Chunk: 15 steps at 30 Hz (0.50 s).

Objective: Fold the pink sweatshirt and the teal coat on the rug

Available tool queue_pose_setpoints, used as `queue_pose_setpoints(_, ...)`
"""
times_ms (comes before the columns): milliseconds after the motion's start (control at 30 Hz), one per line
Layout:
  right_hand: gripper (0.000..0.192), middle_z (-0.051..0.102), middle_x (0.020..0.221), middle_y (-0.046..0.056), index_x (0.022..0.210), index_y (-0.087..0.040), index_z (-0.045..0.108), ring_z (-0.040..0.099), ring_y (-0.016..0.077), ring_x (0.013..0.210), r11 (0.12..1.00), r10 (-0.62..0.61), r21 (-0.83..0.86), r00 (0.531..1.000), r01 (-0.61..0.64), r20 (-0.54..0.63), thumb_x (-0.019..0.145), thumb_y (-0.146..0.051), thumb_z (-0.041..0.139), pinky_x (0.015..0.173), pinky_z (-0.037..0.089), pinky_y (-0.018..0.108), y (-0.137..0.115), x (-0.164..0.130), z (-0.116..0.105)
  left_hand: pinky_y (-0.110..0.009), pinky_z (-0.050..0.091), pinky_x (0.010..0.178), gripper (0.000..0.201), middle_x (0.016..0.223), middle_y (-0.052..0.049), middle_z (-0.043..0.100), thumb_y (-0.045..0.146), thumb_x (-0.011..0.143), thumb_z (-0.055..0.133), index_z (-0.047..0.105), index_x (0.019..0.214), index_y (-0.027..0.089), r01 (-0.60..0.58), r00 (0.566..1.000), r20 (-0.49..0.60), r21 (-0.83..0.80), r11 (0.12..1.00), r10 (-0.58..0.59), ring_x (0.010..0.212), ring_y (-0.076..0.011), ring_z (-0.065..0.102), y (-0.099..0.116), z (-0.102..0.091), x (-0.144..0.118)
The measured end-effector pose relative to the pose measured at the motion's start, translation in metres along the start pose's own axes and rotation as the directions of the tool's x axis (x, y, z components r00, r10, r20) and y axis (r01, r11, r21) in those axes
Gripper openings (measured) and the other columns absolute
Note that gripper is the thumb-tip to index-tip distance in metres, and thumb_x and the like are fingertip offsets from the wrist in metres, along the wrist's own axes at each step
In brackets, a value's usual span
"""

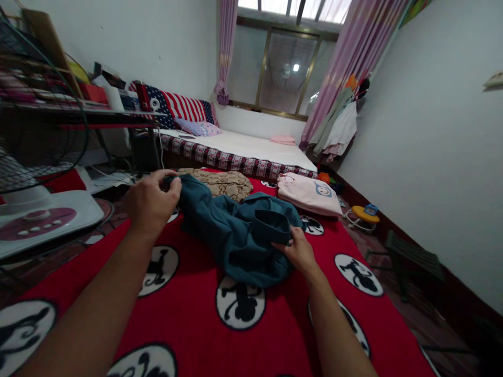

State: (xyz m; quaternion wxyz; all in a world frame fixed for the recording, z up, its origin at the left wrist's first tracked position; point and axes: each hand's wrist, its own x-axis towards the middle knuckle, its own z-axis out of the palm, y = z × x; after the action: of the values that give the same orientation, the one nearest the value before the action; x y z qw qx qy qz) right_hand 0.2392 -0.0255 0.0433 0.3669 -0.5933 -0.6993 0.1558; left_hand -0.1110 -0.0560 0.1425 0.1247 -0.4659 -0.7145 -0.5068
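Note:
A crumpled teal garment (231, 230) lies on a red blanket (196, 324) printed with black-and-white round patches. My left hand (151, 201) grips the garment's far left end, fingers closed on the cloth. At the garment's right side, my right hand (298, 251) pinches a folded edge of it. Both forearms reach forward over the blanket.
A folded brown patterned cloth (223, 183) and a folded pink garment (308, 193) lie beyond the teal one. A fan (35, 209) stands at the left, a shelf (78, 107) behind it. A second bed (251, 149) sits under the window. A small green stool (408, 262) is on the right floor.

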Motion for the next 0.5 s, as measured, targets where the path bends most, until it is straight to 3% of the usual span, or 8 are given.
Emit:
queue_pose_setpoints(67,0.027,0.061,0.101,0.004,0.091,-0.024,0.073,0.058,0.0163,0.075,0.997,-0.072,-0.018,0.997,0.071,-0.011,0.071,-0.041,0.069,0.067,0.045,0.028,-0.001,-0.001,-0.001,-0.054,0.044,0.09,0.031,0.104,-0.012,0.059,0.036,0.079,0.063,0.071,0.105,0.021,-0.094,0.995,-0.011,0.162,0.982,0.097,0.106,-0.0362,0.054,0.003,-0.001,-0.004)
queue_pose_setpoints(100,0.021,0.061,0.098,0.005,0.081,-0.022,0.072,0.059,0.0177,0.079,0.995,-0.102,0.01,0.993,0.102,-0.057,0.073,-0.04,0.066,0.069,0.046,0.029,-0.003,-0.001,-0.003,-0.055,0.043,0.093,0.033,0.113,-0.014,0.056,0.036,0.08,0.063,0.07,0.108,0.021,-0.145,0.989,-0.016,0.184,0.972,0.15,0.112,-0.0371,0.051,0.006,0.0,-0.007)
queue_pose_setpoints(167,0.022,0.063,0.094,0.006,0.078,-0.019,0.072,0.059,0.02,0.087,0.979,-0.113,0.143,0.97,0.146,-0.215,0.075,-0.039,0.063,0.074,0.046,0.03,-0.011,0.001,-0.01,-0.052,0.041,0.099,0.036,0.124,-0.013,0.052,0.036,0.081,0.061,0.068,0.113,0.022,-0.248,0.969,0.028,0.154,0.956,0.247,0.118,-0.0351,0.048,0.013,0.008,-0.014)
queue_pose_setpoints(233,0.024,0.065,0.087,0.005,0.08,-0.017,0.071,0.059,0.0199,0.085,0.922,0.018,0.363,0.921,0.134,-0.388,0.075,-0.039,0.061,0.075,0.048,0.032,-0.021,0.004,-0.021,-0.047,0.04,0.102,0.036,0.122,-0.011,0.056,0.04,0.082,0.06,0.067,0.114,0.023,-0.349,0.92,0.201,0.034,0.936,0.336,0.117,-0.031,0.05,0.019,0.021,-0.024)
queue_pose_setpoints(300,0.023,0.065,0.077,0.002,0.08,-0.016,0.068,0.06,0.018,0.077,0.787,0.236,0.602,0.837,0.132,-0.493,0.074,-0.037,0.062,0.071,0.05,0.032,-0.032,0.006,-0.035,-0.042,0.041,0.103,0.043,0.119,-0.009,0.061,0.047,0.083,0.058,0.066,0.117,0.022,-0.398,0.792,0.443,-0.146,0.906,0.42,0.115,-0.0274,0.054,0.023,0.034,-0.038)
queue_pose_setpoints(367,0.017,0.063,0.072,-0.001,0.077,-0.016,0.065,0.061,0.0166,0.073,0.647,0.379,0.731,0.74,0.218,-0.556,0.069,-0.032,0.064,0.07,0.052,0.032,-0.041,0.007,-0.051,-0.041,0.038,0.106,0.058,0.127,-0.01,0.059,0.055,0.079,0.061,0.06,0.127,0.022,-0.394,0.613,0.634,-0.272,0.878,0.472,0.122,-0.0281,0.051,0.025,0.045,-0.054)
queue_pose_setpoints(433,0.009,0.06,0.069,-0.002,0.072,-0.018,0.061,0.061,0.0163,0.073,0.587,0.39,0.734,0.674,0.342,-0.627,0.068,-0.026,0.063,0.072,0.053,0.032,-0.05,0.005,-0.065,-0.045,0.033,0.11,0.076,0.139,-0.01,0.052,0.056,0.072,0.068,0.049,0.139,0.023,-0.397,0.465,0.737,-0.321,0.86,0.49,0.13,-0.0311,0.045,0.029,0.05,-0.068)
queue_pose_setpoints(500,0.005,0.056,0.067,-0.003,0.066,-0.02,0.057,0.06,0.0157,0.072,0.587,0.355,0.692,0.634,0.421,-0.687,0.069,-0.023,0.06,0.073,0.053,0.032,-0.059,0.0,-0.076,-0.044,0.035,0.108,0.081,0.138,-0.01,0.054,0.048,0.07,0.072,0.044,0.142,0.025,-0.384,0.364,0.779,-0.374,0.844,0.51,0.127,-0.0308,0.049,0.037,0.047,-0.078)
